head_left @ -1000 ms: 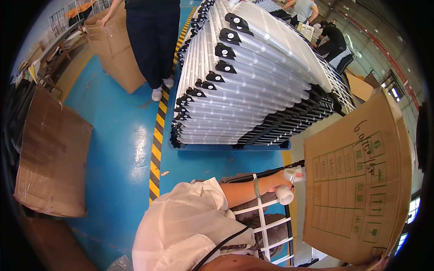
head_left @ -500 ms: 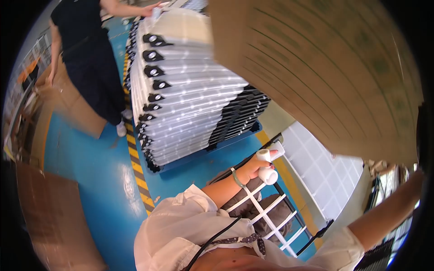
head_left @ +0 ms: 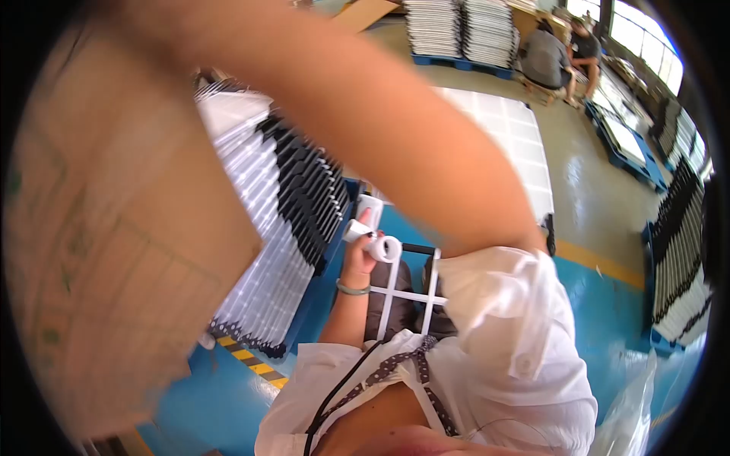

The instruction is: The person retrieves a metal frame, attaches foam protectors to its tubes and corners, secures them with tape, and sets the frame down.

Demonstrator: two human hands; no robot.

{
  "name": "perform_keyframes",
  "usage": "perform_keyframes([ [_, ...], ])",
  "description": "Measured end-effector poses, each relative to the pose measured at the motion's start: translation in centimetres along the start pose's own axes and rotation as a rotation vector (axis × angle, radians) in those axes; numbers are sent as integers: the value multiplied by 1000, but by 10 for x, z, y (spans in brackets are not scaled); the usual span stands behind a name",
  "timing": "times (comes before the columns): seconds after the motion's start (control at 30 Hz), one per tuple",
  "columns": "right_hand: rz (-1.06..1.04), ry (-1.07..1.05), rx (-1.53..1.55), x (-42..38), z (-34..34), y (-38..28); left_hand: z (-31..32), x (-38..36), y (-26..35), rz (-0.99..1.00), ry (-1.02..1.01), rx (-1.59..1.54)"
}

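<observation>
My left hand (head_left: 360,254), with a bracelet at the wrist, is wrapped round a white tubular plastic fitting (head_left: 388,248) with round open ends. Another white end piece (head_left: 370,211) shows just beyond its fingers. Across the upper view stretches my right arm, reaching far left; my right hand (head_left: 144,26) is blurred at the top edge of a large brown cardboard sheet (head_left: 144,266) with green print. That sheet hangs tilted on the left and its fingers' grip is partly hidden. A white lattice frame (head_left: 407,295) lies over my lap, just right of my left hand.
A stack of white panels with black edges (head_left: 262,251) stands on a blue pallet at left, partly behind the cardboard. Ahead lies a white gridded panel (head_left: 502,137). More stacks (head_left: 680,266) line the right. Two people (head_left: 546,57) sit at the back. Clear plastic (head_left: 627,410) lies lower right.
The cardboard sheet has swung from the upper right to the left, with my right arm now crossing the view. My view has turned right; my left hand keeps the white fitting.
</observation>
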State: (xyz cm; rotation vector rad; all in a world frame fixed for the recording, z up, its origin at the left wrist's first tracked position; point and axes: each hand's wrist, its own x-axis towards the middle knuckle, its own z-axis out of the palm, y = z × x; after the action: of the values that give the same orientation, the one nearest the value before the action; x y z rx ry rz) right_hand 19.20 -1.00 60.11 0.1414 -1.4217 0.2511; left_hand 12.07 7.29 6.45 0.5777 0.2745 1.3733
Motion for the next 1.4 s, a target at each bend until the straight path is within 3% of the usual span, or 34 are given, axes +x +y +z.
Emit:
perform_keyframes([
  [0.23,-25,-99,68,-43,45,17,17,-5,6,-37,4,7],
  [1.03,126,-268,154,-145,41,76,12,1,12,-36,-6,-54],
  [1.2,139,-282,127,-153,13,89,6,0,10,-34,-14,-67],
  [1.3,166,-262,61,-165,-29,99,-40,-2,6,-27,34,-103],
  [1.33,181,-251,29,-169,-49,99,-35,-6,6,-30,29,-114],
  [1.37,193,-237,-5,-173,-72,98,28,-10,10,39,-107,-87],
  [1.4,203,-221,-44,-174,-96,97,28,-12,14,-17,-155,-99],
])
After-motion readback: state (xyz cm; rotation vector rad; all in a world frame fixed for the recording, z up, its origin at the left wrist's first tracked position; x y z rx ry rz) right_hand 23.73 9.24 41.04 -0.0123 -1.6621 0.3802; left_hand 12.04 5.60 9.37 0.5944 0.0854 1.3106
